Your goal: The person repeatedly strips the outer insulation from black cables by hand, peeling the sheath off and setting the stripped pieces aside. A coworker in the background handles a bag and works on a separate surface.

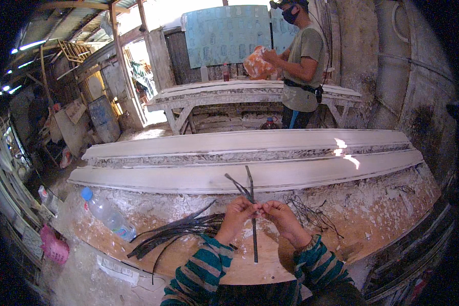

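Note:
Both my hands meet over the near part of the worktable, fingertips pinched close together. My left hand (237, 218) is closed on a thin dark strip (255, 239), whose upper part splits into narrow ends pointing away from me. Its lower end hangs straight down between my wrists. Against the left fingers, my right hand (281, 219) pinches the same strip. Beside my left wrist lies a loose bundle of similar dark strips (181, 229). To the right of my right hand is a tangle of thin dark strands (316, 214). The strips' material is unclear.
Two long white moulded lengths (214, 176) run across the plaster-spattered worktable (382, 199). A clear bottle with a blue cap (104, 214) lies at left. Beyond, a person (306, 61) holds an orange container (260, 64) at another bench (219, 99). A pink container (54, 245) sits lower left.

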A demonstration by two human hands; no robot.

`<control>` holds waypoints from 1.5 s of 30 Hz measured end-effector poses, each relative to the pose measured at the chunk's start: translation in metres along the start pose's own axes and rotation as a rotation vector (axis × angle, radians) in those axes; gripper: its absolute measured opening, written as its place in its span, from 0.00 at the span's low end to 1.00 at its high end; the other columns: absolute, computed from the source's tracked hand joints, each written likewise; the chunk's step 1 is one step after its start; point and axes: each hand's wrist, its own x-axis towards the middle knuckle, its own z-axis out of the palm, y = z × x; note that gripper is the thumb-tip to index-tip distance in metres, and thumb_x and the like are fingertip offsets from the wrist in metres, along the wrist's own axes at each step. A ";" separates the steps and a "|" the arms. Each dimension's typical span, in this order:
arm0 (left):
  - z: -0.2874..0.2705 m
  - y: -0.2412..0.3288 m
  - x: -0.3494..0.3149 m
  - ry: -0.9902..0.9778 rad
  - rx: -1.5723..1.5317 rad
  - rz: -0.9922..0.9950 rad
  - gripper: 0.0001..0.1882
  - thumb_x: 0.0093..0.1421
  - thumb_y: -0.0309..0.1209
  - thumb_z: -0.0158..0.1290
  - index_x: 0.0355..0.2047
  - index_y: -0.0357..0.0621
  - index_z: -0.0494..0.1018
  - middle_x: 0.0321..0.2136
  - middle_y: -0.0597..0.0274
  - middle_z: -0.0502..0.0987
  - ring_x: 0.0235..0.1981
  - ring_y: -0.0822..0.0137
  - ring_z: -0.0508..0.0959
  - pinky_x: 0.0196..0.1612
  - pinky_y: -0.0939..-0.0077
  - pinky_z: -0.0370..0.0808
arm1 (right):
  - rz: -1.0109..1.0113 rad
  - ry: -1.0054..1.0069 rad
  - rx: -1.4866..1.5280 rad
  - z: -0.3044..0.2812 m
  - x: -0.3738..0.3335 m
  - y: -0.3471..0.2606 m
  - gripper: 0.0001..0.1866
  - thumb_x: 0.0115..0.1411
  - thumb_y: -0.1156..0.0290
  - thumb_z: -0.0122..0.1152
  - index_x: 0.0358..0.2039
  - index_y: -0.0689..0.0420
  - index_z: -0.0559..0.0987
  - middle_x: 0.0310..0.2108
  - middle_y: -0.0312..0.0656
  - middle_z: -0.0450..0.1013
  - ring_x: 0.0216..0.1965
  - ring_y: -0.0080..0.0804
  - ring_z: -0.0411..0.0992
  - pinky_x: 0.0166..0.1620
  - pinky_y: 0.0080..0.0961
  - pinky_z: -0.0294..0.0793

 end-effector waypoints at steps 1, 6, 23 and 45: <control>0.000 0.000 0.000 -0.023 0.012 -0.001 0.07 0.54 0.27 0.53 0.25 0.43 0.65 0.28 0.60 0.75 0.27 0.72 0.76 0.32 0.79 0.75 | -0.031 0.004 -0.017 0.001 0.000 -0.001 0.10 0.56 0.65 0.55 0.30 0.59 0.76 0.29 0.35 0.73 0.32 0.21 0.68 0.38 0.18 0.67; 0.001 0.002 -0.001 -0.040 -0.035 -0.053 0.06 0.54 0.26 0.53 0.26 0.43 0.66 0.27 0.61 0.76 0.26 0.72 0.75 0.31 0.78 0.75 | -0.313 0.146 -0.581 0.007 -0.009 -0.010 0.05 0.52 0.70 0.58 0.28 0.57 0.76 0.29 0.36 0.74 0.31 0.26 0.70 0.37 0.23 0.68; 0.001 0.017 -0.003 -0.094 -0.121 -0.284 0.06 0.53 0.27 0.53 0.31 0.40 0.72 0.27 0.63 0.75 0.28 0.71 0.75 0.33 0.79 0.74 | -0.905 -0.134 -0.969 0.006 -0.012 -0.013 0.08 0.52 0.78 0.54 0.35 0.60 0.72 0.39 0.44 0.71 0.37 0.35 0.71 0.38 0.27 0.71; 0.006 0.023 -0.006 -0.207 0.509 0.154 0.10 0.51 0.18 0.52 0.35 0.37 0.70 0.32 0.63 0.74 0.36 0.71 0.74 0.42 0.78 0.71 | -0.322 0.038 -0.459 -0.001 -0.008 -0.008 0.05 0.53 0.73 0.57 0.30 0.60 0.75 0.28 0.38 0.73 0.29 0.25 0.71 0.31 0.21 0.70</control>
